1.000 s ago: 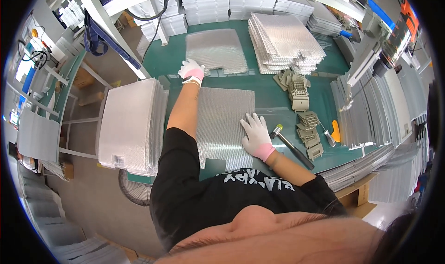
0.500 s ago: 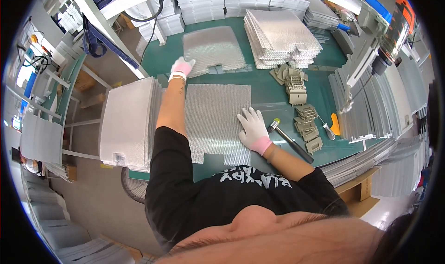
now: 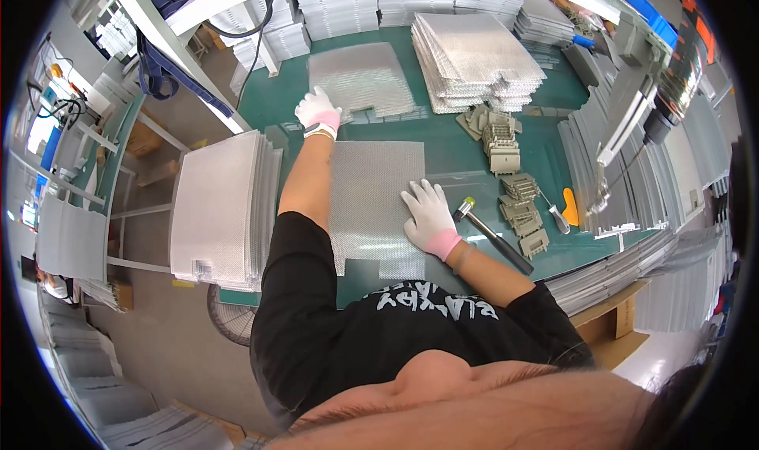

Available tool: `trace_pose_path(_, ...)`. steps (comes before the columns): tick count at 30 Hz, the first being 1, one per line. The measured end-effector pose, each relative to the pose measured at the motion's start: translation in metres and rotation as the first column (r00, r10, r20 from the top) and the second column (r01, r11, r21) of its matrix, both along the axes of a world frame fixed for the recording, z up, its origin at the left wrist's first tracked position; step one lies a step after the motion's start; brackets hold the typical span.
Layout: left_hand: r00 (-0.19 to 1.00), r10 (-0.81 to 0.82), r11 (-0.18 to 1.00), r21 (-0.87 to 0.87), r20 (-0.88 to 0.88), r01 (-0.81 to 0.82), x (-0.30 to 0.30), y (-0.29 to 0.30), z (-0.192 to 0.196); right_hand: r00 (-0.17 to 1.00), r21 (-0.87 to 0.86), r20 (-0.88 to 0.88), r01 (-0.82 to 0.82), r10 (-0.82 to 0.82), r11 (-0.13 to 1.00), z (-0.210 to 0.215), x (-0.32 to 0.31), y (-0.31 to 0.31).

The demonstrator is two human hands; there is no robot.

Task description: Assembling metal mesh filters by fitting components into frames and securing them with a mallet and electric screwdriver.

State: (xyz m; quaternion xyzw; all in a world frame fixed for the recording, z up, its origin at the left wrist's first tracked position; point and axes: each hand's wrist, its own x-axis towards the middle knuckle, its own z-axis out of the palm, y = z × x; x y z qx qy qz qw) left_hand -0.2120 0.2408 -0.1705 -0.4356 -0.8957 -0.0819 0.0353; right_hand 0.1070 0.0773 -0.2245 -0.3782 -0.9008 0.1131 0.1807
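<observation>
My right hand (image 3: 431,219), in a white glove with a pink cuff, lies with fingers spread on the right edge of a grey mesh panel (image 3: 378,201). This notched panel lies flat on the green table in front of me. My left hand (image 3: 319,112), gloved the same way, is beyond the panel's far left corner. Its fingers look loosely apart, with nothing visible in them. They are beside the near left corner of a second, shinier mesh panel (image 3: 360,75). My left forearm covers the left edge of the nearer panel.
Right of my right hand are a hammer (image 3: 496,237), olive plastic parts (image 3: 523,201), a screwdriver (image 3: 559,217) and an orange scraper (image 3: 570,207). Panel stacks stand at the left (image 3: 217,205), far right (image 3: 478,55) and right edge (image 3: 613,165). A power driver (image 3: 672,86) hangs upper right.
My left hand has shifted slightly right and turned, away from the left edge of the far panel. My right hand stays on the near panel, almost unmoved.
</observation>
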Motion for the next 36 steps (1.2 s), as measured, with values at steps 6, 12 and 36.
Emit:
trace_pose_path(6, 0.283, -0.635, 0.566, 0.682, 0.719, -0.463, -0.108, -0.003, -0.011, 0.997, -0.002, -0.004, -0.078, 0.078, 0.997, 0.007, -0.010, -0.003)
trace_pose_path(12, -0.372, -0.923, 0.361, 0.571, 0.103, -0.737, -0.093, -0.050, 0.020, 0.998, -0.002, -0.005, -0.067, 0.067, 0.998, 0.002, -0.011, 0.007)
trace_pose_path(36, 0.840, -0.104, 0.936, 0.338, 0.532, -0.098, 0.119, -0.379, -0.037, 0.941, -0.515, -0.243, 0.082, -0.237, 0.853, 0.047, 0.045, -0.035)
